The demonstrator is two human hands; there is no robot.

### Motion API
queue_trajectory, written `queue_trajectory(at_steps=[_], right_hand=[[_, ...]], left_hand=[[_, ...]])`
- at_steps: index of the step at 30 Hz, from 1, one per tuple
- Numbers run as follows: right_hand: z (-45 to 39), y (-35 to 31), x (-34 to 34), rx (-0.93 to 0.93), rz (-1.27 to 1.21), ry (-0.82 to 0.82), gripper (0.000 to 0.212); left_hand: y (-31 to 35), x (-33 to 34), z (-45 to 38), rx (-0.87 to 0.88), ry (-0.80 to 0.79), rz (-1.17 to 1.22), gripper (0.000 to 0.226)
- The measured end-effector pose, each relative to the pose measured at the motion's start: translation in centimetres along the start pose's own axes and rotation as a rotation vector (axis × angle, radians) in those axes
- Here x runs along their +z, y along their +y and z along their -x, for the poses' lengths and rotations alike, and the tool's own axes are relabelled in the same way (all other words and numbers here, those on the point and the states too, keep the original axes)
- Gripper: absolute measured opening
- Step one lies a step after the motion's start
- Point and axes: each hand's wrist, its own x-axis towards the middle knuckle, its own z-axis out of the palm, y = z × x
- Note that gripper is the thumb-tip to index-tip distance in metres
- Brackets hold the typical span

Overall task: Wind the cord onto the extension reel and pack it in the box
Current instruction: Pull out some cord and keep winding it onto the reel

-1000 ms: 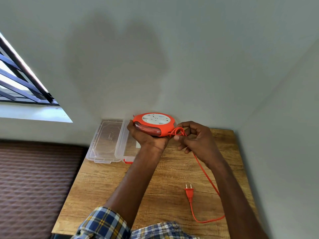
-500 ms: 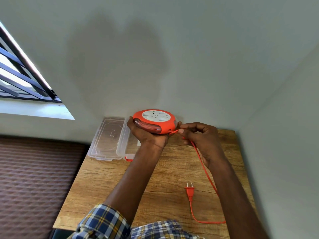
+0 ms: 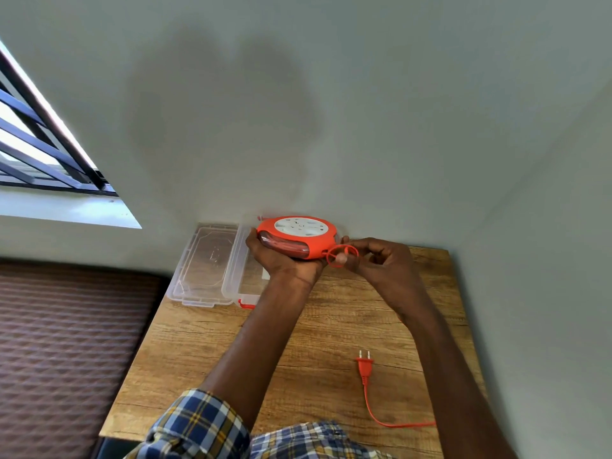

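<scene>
A wooden table [image 3: 205, 352] stands in the wall corner; at its far left edge lie a clear plastic box [image 3: 243, 286] and its lid [image 3: 205, 263]; an orange plug [image 3: 364, 365] and cord [image 3: 390, 424] lie near right.

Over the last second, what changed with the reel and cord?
The right hand, pinching the cord, drew it straight half a second ago and now feeds a fresh loop in at the reel. On the table, the loose cord near the plug has shortened slightly. The left hand holds the reel as before. The plug, the box and the lid have not moved.
</scene>
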Motion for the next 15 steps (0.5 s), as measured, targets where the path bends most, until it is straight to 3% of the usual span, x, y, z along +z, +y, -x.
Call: queue_trajectory(at_steps=[3,6,11,15], right_hand=[[-0.2,0.33,0.43,0.01,-0.042,0.145,0.021],[-0.11,0.58,0.27,0.039,-0.155,0.094,0.02],[-0.46,0.77,0.12,0.314,-0.356,0.082,0.022],[-0.78,1.01,0.07,0.317,-0.279,0.15,0.019]], left_hand=[[-0.09,0.17,0.18,-0.022,0.002,-0.01,0.074],[0.03,0.34,0.18,-0.025,0.006,-0.01,0.077],[0.11,0.44,0.23,-0.051,0.012,-0.01,0.086],[0.02,0.51,0.11,-0.061,0.0,0.014,0.087]])
